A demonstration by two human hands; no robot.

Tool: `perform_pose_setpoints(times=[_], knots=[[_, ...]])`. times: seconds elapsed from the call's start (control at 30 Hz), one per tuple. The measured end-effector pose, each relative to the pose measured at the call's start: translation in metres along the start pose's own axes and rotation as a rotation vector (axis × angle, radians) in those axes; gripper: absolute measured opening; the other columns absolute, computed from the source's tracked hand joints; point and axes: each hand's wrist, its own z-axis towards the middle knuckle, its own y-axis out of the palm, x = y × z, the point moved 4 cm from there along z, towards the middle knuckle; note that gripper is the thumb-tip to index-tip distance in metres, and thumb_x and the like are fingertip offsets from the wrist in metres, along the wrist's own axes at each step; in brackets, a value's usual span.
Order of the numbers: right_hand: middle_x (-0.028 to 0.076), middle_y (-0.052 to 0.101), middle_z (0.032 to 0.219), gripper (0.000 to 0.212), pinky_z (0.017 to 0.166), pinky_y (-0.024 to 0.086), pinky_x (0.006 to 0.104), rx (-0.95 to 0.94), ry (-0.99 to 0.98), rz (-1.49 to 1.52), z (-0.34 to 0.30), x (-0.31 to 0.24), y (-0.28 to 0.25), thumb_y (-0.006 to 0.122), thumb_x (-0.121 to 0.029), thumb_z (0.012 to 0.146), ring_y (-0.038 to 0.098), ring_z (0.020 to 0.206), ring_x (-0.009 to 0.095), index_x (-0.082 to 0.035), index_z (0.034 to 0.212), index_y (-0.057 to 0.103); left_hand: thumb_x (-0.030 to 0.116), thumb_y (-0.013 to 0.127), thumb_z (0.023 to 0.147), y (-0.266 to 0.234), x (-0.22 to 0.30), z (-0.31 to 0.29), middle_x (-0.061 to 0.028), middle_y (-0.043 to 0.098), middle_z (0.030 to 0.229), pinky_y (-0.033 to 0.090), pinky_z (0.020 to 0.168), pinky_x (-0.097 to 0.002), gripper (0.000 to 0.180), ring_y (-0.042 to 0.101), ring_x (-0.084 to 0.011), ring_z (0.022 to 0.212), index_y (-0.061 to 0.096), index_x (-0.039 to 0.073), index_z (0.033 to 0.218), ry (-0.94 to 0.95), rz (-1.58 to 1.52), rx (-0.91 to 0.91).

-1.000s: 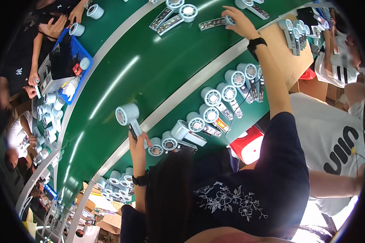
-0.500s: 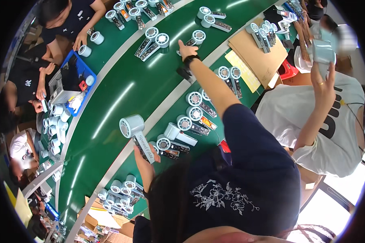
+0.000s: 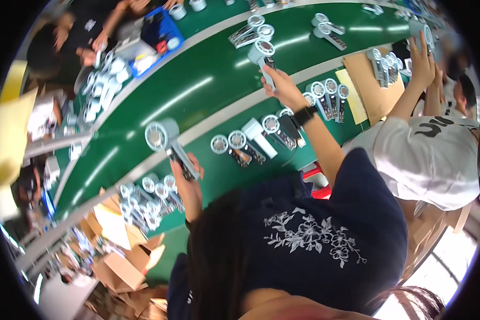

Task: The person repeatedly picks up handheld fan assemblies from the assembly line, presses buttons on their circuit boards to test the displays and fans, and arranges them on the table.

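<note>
My left hand (image 3: 189, 186) is closed around the handle of a pale blue handheld fan (image 3: 163, 134), its round head tilted up over the bench edge. My right hand (image 3: 287, 90), a dark band on its wrist, grips a second handheld fan (image 3: 262, 52) by its handle, with the circuit side partly showing. Between my arms, several fans with exposed inner parts, one handheld fan (image 3: 219, 144) among them, lie along the green bench beside a pale fan housing (image 3: 259, 137). A pile of fans (image 3: 153, 200) sits near my left forearm.
A green conveyor belt (image 3: 160, 109) curves past, carrying a fan pair (image 3: 325, 29). At right, a co-worker in a white shirt (image 3: 437, 160) lifts a fan (image 3: 421, 34) near a cardboard sheet (image 3: 357, 80). Across the belt are co-workers and a blue tray (image 3: 173, 50). Open cartons (image 3: 120, 269) stand lower left.
My right hand has lifted the fan it was reaching to on the belt and drawn it back toward me. My left hand still holds its fan. The whole view has turned.
</note>
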Motion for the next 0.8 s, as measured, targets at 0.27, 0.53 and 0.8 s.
perform_pose_setpoints(times=[0.27,0.53,0.8], knots=[[0.003,0.050,0.083,0.030,0.045,0.031,0.0212,-0.519,0.037,0.086,-0.147,0.031,0.100,0.034,-0.029,0.099,0.042,0.059,0.008,-0.002,0.108,0.045,0.034,0.037,0.096,0.023,0.042,-0.037,-0.0040,0.049,0.086,0.035,0.048,-0.0234,0.030,0.045,-0.0094,0.065,0.042,0.006,0.107,0.216,0.095,-0.046],[0.004,0.050,0.085,0.025,0.046,0.031,0.0212,-0.545,-0.065,-0.098,-0.208,0.047,0.141,0.036,-0.026,0.098,0.042,0.056,0.007,-0.003,0.103,0.044,0.027,0.032,0.098,0.030,0.039,-0.079,-0.0062,0.049,0.086,0.038,0.046,-0.0209,0.034,0.047,-0.0086,0.063,0.034,0.002,0.121,0.265,0.032,-0.103],[0.004,0.049,0.072,0.027,0.046,0.031,0.0200,-0.534,-0.128,-0.149,-0.224,0.049,0.147,0.034,-0.028,0.098,0.040,0.054,0.007,-0.004,0.106,0.043,0.023,0.032,0.098,0.022,0.044,-0.091,-0.0071,0.051,0.089,0.040,0.047,-0.0216,0.038,0.047,-0.0086,0.062,0.028,0.001,0.129,0.310,0.051,-0.145]])
